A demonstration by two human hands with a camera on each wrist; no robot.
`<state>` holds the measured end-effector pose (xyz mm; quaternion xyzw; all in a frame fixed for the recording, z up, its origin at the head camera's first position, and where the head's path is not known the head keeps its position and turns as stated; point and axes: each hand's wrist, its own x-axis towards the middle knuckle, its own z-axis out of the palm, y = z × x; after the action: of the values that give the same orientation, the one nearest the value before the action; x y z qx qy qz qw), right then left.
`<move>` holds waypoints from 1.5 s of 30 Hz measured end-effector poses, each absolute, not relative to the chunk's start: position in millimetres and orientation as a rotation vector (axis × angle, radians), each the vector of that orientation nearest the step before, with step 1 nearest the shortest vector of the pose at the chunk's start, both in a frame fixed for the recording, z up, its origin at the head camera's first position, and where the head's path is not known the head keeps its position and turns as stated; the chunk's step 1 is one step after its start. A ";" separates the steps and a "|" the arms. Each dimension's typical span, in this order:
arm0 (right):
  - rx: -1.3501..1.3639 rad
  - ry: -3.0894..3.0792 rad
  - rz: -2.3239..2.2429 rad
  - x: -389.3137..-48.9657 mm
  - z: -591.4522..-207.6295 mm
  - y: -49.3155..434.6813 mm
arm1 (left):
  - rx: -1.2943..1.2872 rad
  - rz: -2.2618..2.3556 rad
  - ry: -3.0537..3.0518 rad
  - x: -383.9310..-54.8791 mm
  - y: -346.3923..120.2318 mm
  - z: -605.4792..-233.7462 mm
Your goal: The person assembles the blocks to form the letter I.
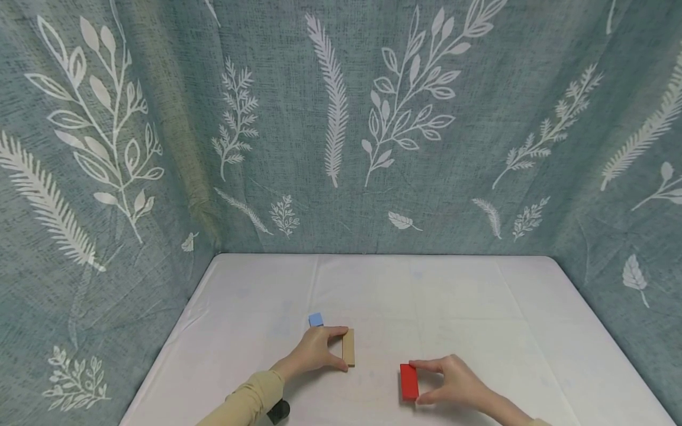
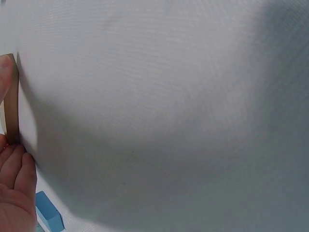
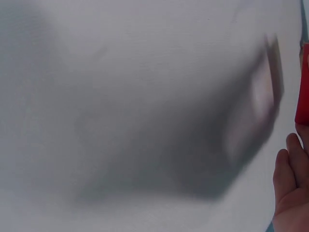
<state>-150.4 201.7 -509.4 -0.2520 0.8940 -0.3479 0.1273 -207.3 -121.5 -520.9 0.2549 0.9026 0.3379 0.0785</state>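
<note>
My left hand (image 1: 311,354) pinches a tan, wood-coloured rectangular block (image 1: 348,348) by its two short ends, thumb at the near end and fingers at the far one. In the left wrist view that block (image 2: 12,101) stands at the left edge, partly covered by the fingers. A red rectangular block (image 1: 409,382) is gripped the same way by my right hand (image 1: 458,383), to the right and nearer. The right wrist view cuts the red block (image 3: 303,89) off at its right edge; a shadow apart from it suggests it is raised. Just beyond the left hand sits a blue block (image 1: 316,319).
A black object (image 1: 279,411), partly hidden by the left sleeve (image 1: 250,396), lies near the front edge. White cloth covers the table (image 1: 453,296). Blue-green curtains (image 1: 362,219) with white leaf patterns hang at the back and both sides.
</note>
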 end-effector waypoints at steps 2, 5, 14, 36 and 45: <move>-0.726 2.590 -1.008 -149.1 -510.4 200.4 | 0.765 1.010 2.704 -207.2 -121.5 -520.8; -0.733 2.582 -1.005 -147.2 -511.1 199.2 | 0.764 1.013 2.705 -207.5 -121.6 -521.0; -0.750 2.603 -0.977 -146.7 -517.6 197.7 | 0.766 1.017 2.700 -207.0 -121.8 -521.9; -0.818 2.744 -0.902 -140.0 -533.9 198.3 | 0.753 0.999 2.718 -205.8 -121.2 -521.3; -0.824 2.763 -0.908 -138.1 -535.5 198.0 | 0.744 1.001 2.715 -205.6 -121.1 -520.2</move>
<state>-138.1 198.0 -535.5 -0.2720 0.9124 -0.3000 0.0594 -205.6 -121.1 -520.2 0.2484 0.9060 0.3339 0.0768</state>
